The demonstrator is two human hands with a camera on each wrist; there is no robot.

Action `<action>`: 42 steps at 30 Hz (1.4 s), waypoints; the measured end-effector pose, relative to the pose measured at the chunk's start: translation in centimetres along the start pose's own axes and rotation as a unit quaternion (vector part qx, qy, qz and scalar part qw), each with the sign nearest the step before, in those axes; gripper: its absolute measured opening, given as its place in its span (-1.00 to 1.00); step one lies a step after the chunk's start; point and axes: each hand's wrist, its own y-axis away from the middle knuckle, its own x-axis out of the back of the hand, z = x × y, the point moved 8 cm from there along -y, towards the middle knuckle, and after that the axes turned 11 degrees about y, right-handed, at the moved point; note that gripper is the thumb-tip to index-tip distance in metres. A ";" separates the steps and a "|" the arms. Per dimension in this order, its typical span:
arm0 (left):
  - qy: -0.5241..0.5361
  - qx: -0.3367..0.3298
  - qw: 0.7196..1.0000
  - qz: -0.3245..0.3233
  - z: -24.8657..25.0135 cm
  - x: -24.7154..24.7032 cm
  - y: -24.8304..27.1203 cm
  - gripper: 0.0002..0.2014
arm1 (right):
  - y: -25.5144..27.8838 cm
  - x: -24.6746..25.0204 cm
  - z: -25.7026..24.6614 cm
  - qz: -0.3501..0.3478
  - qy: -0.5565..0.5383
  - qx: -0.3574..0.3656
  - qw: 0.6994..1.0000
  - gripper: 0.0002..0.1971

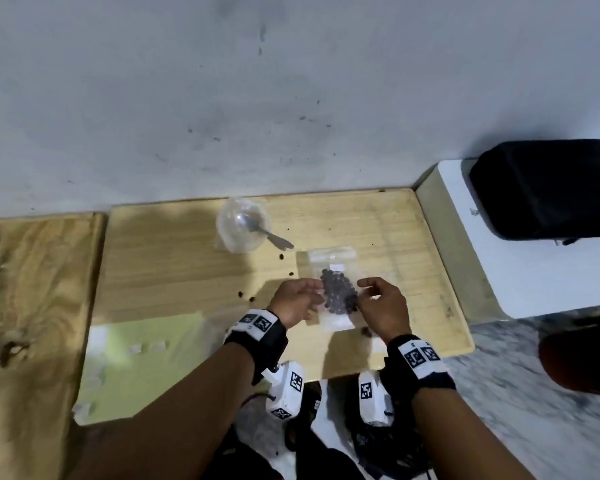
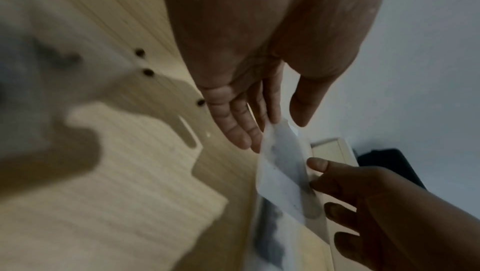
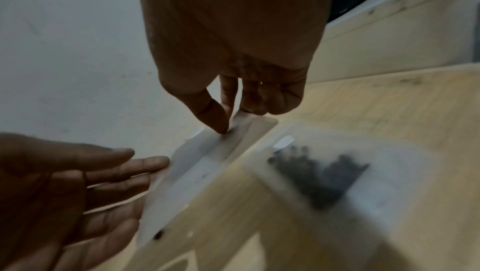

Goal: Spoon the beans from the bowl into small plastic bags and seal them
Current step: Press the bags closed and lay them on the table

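Note:
A small clear plastic bag [image 3: 197,168] hangs between my hands over the table; at least one bean lies inside it. My right hand [image 3: 228,125] pinches its top edge between thumb and index finger. The straight fingers of my left hand [image 3: 145,164] touch its other edge, thumb held apart. In the left wrist view the same bag [image 2: 280,168] sits between my left hand [image 2: 270,129] and right hand [image 2: 319,175]. A second bag full of dark beans [image 3: 322,175] lies flat on the wooden table [image 1: 174,271]. The clear bowl [image 1: 243,225] with a metal spoon [image 1: 257,230] stands behind, and shows no beans.
Loose beans [image 1: 240,293] are scattered on the wood left of my hands. A pale green sheet [image 1: 146,362] with small white pieces lies at the near left. A black bag [image 1: 548,188] rests on a white unit [image 1: 465,258] to the right. A wall rises behind.

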 end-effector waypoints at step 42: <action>-0.077 -0.018 0.964 0.254 -8.2 20.6 9.6 -0.79 | 10.7 -20.1 -5.6 -0.171 0.199 0.081 0.961 -0.33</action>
